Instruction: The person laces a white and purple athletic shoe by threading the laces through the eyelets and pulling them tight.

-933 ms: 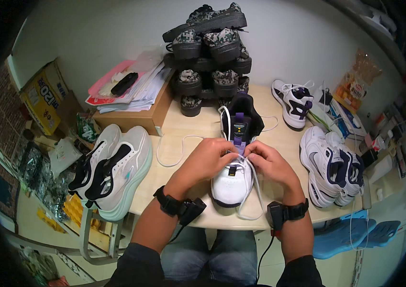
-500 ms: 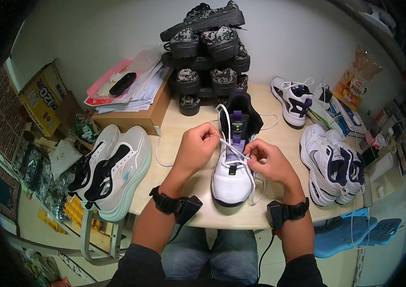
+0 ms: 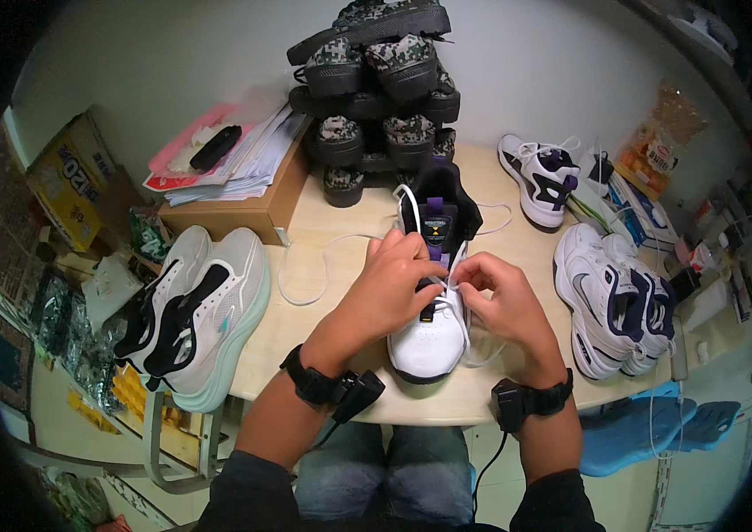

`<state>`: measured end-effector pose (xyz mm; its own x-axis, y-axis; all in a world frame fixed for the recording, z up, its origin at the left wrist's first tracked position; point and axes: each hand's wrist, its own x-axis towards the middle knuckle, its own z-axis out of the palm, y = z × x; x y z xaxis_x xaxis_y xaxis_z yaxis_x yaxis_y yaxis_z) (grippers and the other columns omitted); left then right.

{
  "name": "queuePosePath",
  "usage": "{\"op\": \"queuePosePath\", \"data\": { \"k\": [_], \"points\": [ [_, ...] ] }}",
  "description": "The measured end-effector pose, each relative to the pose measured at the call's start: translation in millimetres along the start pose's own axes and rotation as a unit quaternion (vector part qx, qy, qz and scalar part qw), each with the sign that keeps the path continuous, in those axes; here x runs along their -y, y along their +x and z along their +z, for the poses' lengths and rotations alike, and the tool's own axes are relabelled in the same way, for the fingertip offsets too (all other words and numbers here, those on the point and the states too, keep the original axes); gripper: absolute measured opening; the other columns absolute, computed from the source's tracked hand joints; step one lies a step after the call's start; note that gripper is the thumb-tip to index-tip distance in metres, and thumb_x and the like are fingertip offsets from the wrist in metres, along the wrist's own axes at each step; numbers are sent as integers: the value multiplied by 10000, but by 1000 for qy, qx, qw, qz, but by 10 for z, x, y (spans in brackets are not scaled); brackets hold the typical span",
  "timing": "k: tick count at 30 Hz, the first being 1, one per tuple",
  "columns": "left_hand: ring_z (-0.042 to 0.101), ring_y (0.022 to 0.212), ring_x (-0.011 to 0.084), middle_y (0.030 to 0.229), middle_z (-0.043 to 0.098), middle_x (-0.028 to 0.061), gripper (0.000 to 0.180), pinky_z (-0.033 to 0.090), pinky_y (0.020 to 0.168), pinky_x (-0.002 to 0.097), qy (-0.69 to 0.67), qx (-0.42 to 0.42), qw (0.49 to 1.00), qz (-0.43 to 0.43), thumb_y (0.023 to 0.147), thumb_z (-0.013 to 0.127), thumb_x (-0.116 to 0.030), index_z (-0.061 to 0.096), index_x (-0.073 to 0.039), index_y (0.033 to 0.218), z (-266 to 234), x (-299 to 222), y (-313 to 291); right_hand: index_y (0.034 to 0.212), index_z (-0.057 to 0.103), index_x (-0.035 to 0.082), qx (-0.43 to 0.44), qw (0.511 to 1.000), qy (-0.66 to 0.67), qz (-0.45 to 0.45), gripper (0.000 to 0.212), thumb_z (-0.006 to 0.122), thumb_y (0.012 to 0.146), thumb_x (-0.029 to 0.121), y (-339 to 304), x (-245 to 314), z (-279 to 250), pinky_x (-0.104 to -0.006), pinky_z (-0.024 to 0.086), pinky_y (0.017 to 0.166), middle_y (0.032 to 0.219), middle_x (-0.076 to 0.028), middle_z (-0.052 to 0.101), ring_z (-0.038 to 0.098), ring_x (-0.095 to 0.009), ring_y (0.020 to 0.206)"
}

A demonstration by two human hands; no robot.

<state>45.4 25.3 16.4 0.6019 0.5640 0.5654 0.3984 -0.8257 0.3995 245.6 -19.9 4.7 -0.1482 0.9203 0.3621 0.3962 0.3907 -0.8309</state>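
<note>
A white sneaker [image 3: 429, 348] with a black collar and purple tongue lining stands on the table in front of me, toe toward me. My left hand [image 3: 391, 282] reaches over its left side, finger and thumb closed on the white shoelace [image 3: 409, 206] near the lower eyelets. From the right, my right hand [image 3: 502, 297] pinches the same lace above the throat of the shoe. The two hands nearly meet and cover much of the lacing. Loose lace lies in a curve on the table left of the shoe, and more hangs along its right side.
Grey-white sneakers [image 3: 225, 324] stand at the left edge of the table [image 3: 314, 341]. White sneakers [image 3: 602, 301] and a white-black shoe [image 3: 540, 182] stand right. Camouflage shoes [image 3: 407, 66] are stacked behind, beside a cardboard box [image 3: 229, 215] bearing papers. A blue chair [image 3: 633, 434] is lower right.
My left hand has moved right and over the shoe's throat, close to my right hand. A longer stretch of lace now curves over the table on the left. My right hand has barely shifted.
</note>
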Motion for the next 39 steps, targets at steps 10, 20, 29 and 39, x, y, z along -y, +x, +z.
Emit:
{"op": "queuePosePath", "data": {
  "k": [10,20,29,39],
  "points": [
    [534,926,278,945,583,81,139,428,847,367,-63,-5,997,-50,758,737,-160,717,-59,851,128,25,-22,831,620,-20,25,993,-101,51,133,688,800,90,-27,118,-75,-281,473,589,716,-73,612,565,-130,617],
    [549,961,310,984,577,122,127,433,867,376,-85,5,994,-72,811,676,-123,609,-23,854,145,12,-11,850,622,-31,14,996,-41,84,183,619,897,146,-10,8,-92,-260,463,633,803,-71,619,562,-108,714],
    [506,947,123,1124,531,55,115,429,807,260,-329,45,933,-137,933,577,-139,576,-25,919,-2,85,-60,1012,656,-53,38,994,103,-21,266,501,972,160,46,35,-46,-278,477,843,1143,-126,608,590,-183,986],
    [611,926,198,1055,586,101,174,513,886,380,-562,-75,790,-232,990,493,-188,540,-21,984,-353,168,-89,1031,660,-3,64,998,-8,-5,274,563,779,-45,31,118,-61,-286,497,791,1197,-102,598,604,-192,980]
  ]
}}
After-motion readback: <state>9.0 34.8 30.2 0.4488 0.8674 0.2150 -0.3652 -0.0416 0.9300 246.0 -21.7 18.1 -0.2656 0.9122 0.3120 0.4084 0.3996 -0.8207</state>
